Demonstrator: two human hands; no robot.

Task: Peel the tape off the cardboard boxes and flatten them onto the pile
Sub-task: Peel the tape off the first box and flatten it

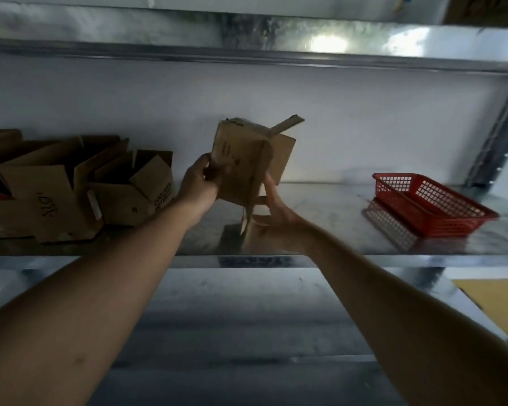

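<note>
Your left hand and right hand both grip a small cardboard box at frame centre, above the metal shelf (opened boxes sit left).

Held box: plain brown cardboard, small dark printed marks on one face. Open boxes at left: same brown; black handwriting on one flap, black printed lettering on another's side. Basket: red, square-grid mesh walls. Shelf: shiny silver-grey, mottled. Back wall: white.
</note>
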